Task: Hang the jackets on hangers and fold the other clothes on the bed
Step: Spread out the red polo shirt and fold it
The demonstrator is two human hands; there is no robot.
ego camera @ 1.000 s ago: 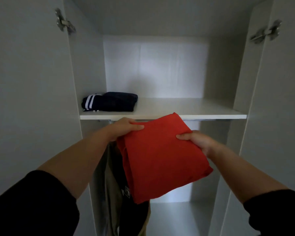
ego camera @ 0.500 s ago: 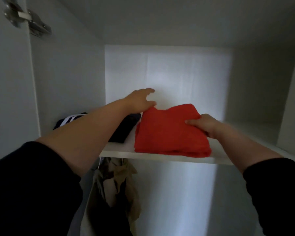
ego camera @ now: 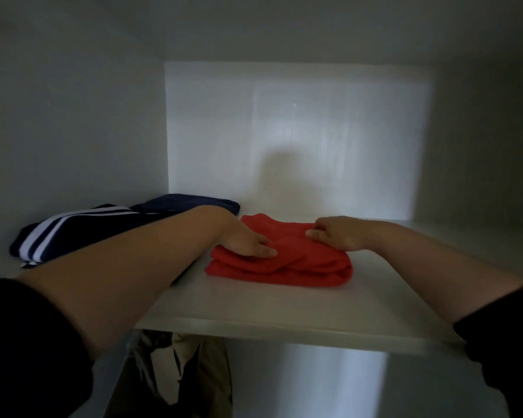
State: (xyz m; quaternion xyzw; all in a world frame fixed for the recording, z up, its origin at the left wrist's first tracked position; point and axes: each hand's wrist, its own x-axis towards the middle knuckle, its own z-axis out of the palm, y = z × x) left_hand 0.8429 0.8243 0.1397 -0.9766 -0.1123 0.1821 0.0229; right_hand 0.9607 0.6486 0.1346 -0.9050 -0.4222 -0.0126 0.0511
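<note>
Noted plain bright red, unpatterned, on the folded garment; dark navy with white stripes on the striped clothing beside it; flat white on the shelf; black on the sleeves; beige with darker patches on the hanging jacket.

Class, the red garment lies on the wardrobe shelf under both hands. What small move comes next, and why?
Probably lift both hands away: the red garment lies folded on the shelf beside the navy striped garment, left hand resting on it, right hand touching its top fold.
</note>
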